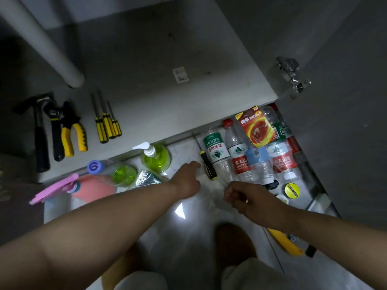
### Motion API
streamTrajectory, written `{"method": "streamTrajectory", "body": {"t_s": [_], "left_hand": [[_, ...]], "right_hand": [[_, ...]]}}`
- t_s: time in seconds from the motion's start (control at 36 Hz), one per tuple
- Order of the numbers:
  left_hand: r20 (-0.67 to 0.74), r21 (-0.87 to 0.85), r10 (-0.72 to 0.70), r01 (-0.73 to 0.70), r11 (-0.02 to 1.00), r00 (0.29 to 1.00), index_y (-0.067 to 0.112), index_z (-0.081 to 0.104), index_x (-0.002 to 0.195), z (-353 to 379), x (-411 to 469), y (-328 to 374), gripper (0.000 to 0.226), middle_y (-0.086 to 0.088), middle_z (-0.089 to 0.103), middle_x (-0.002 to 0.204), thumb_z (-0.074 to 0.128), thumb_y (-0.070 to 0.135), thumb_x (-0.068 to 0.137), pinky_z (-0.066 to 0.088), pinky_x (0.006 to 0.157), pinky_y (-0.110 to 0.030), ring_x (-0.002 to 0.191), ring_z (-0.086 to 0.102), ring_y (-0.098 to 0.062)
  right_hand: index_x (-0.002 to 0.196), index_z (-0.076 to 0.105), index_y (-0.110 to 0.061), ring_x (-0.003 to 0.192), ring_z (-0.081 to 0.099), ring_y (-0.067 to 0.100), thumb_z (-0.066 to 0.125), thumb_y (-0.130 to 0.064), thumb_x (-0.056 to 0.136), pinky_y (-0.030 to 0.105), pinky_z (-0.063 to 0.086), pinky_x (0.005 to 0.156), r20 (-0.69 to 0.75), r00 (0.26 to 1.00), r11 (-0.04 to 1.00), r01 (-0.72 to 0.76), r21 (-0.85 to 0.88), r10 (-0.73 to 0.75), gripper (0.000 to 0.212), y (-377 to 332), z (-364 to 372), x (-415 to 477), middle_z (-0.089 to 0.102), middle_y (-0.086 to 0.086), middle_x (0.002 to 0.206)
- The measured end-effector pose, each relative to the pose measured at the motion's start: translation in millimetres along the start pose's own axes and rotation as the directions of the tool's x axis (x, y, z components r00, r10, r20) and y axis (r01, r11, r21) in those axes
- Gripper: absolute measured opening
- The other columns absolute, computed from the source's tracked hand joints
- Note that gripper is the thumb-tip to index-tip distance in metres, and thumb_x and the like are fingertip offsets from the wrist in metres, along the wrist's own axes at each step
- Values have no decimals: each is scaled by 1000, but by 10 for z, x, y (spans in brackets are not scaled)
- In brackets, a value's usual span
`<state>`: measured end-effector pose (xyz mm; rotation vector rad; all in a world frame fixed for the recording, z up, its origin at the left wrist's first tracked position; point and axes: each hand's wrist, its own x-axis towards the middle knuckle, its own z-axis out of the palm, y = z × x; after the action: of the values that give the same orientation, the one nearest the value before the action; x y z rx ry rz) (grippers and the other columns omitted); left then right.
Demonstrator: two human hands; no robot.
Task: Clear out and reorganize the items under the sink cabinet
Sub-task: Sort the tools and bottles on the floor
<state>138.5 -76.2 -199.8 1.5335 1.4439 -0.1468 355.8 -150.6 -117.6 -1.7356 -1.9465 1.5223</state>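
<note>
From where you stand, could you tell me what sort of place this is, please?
Likely a home cabinet under a sink: grey pipe, door hinge, soap bottle and water bottles on the tiled floor.

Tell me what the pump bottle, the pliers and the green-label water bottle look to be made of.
The pump bottle: glossy see-through plastic, green from tint or liquid. The pliers: dark head, probably metal; ridged yellow grips, likely rubbery plastic. The green-label water bottle: thin clear plastic, crinkled below the label.
</note>
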Motion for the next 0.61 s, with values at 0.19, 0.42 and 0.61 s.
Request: {"method": "streamTrajectory", "body": {"t_s": [0.19, 0.42, 0.61], "left_hand": [[-16, 249, 291, -278, 928, 956, 17, 60, 129, -185, -661, 20, 38, -9, 53, 128, 52, 8, 94, 42, 104, -33, 120, 54, -25], [-409, 292, 448, -351, 889, 795, 22, 68, 107, -1033, -1155, -179, 24, 3, 60, 109, 55, 9, 92, 49, 86, -28, 102, 59, -16], [-838, -24, 24, -81, 996, 546, 15, 69, 93, -2062, -1021, -617, 19, -6, 70, 98, 55, 3, 87, 49, 83, -30, 96, 65, -27]], "right_hand": [[100, 65, -27, 74, 65, 9, 58, -10, 94, 33, 55, 70, 114, 990, 981, 107, -163, -89, 20, -360, -159, 336, 66, -6, 82], [95, 69, -18, 70, 60, 8, 56, -5, 90, 26, 47, 64, 57, 938, 902, 345, -258, -342, 20, -1376, -115, 1011, 67, -6, 80], [92, 67, -23, 88, 66, 17, 55, -11, 86, 33, 55, 81, -61, 952, 931, 280, -233, -301, 17, -1986, 76, 1761, 69, -3, 92]]}}
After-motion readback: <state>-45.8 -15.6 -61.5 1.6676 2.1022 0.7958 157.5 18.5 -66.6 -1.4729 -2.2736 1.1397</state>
